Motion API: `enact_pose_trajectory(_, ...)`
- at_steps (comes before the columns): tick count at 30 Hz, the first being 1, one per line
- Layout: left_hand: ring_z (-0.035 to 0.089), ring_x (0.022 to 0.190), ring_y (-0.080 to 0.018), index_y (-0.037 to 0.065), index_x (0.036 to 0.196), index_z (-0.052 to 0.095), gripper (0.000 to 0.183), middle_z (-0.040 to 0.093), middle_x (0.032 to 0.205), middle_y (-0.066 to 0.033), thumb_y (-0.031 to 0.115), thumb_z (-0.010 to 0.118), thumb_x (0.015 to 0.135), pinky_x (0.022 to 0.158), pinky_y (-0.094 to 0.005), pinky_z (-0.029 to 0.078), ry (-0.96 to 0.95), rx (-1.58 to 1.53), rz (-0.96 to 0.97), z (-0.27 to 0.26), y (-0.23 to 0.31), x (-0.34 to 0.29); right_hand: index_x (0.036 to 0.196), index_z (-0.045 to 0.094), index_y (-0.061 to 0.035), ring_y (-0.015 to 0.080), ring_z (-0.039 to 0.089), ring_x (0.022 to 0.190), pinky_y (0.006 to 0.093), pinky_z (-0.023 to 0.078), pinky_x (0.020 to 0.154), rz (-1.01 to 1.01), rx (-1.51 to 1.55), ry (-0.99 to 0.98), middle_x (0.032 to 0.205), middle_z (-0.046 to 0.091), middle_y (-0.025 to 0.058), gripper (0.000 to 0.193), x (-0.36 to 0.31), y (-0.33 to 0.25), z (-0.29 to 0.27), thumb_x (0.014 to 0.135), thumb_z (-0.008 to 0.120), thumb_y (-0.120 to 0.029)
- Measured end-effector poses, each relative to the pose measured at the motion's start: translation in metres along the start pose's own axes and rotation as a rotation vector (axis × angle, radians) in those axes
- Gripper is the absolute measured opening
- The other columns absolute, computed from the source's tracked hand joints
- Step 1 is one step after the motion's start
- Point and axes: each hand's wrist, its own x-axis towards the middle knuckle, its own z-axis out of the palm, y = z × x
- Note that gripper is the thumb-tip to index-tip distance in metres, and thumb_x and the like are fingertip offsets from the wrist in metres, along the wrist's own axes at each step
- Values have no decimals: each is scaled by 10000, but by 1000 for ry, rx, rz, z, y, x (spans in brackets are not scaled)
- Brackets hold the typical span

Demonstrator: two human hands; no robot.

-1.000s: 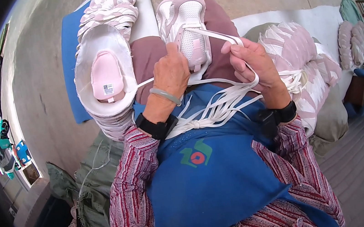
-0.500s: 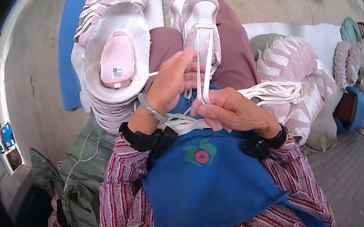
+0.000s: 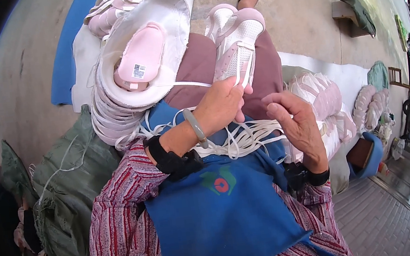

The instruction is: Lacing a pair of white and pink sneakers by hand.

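A pink and white mesh shoe upper [image 3: 240,40] lies across my lap, toe end away from me, with another upper [image 3: 219,21] partly hidden beside it. White shoelace [image 3: 239,65] runs through its eyelets. My left hand [image 3: 220,102] is closed at the upper's near end, pinching the shoelace. To the right and apart from the shoe, my right hand [image 3: 295,121] is raised with thumb and fingers loosely bent and apart, and nothing shows in it. A bundle of loose white laces [image 3: 240,141] rests on my blue apron [image 3: 223,224] under the hands.
At left stands a stack of white shoe parts [image 3: 121,100] with a pink insole [image 3: 142,53] on top. Overlapping pink and white uppers [image 3: 317,95] lie at right. A green sack [image 3: 71,197] slumps at lower left. Farther right sit a blue-rimmed container [image 3: 369,158] and a box [image 3: 348,18].
My right hand has let go of the lace and moved right, its fingers loosening. My left hand has moved slightly nearer and now pinches the lace by the upper. The view has turned.
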Motion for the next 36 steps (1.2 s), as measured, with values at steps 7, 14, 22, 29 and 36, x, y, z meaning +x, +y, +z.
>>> enact_pose_trajectory(7,626,693,-183,-29,1197,494,347,615,984,-154,229,402,985,568,-272,527,-12,561,207,9,-14,3,974,646,7,207,582,660,312,464,625,-68,-92,139,797,605,140,253,52,25,39,849,645,-214)
enact_pose_trajectory(14,544,594,-115,-37,1051,534,330,532,788,-62,256,399,982,572,-262,523,-34,146,-27,5,-11,1,925,630,44,124,592,685,256,466,614,149,279,13,758,620,117,242,51,34,39,849,626,-186)
enact_pose_trajectory(22,480,617,-82,21,893,543,337,386,664,29,320,417,982,730,-283,532,92,13,17,-12,-6,-9,937,584,-9,108,591,692,233,484,624,355,1214,74,730,584,24,161,46,44,30,937,504,-149)
enact_pose_trajectory(29,316,479,-66,28,910,543,244,310,603,47,227,434,1000,538,-242,405,186,-473,156,-55,28,-57,857,594,-25,5,313,458,184,245,398,426,880,126,587,387,-83,218,48,65,-4,936,542,-221)
enact_pose_trajectory(36,394,616,-113,13,936,559,238,354,687,19,205,434,1000,646,-301,394,-14,-794,518,-124,54,-116,858,636,-46,-1,302,480,177,207,412,339,493,71,580,401,-95,277,47,79,-36,912,581,-312)
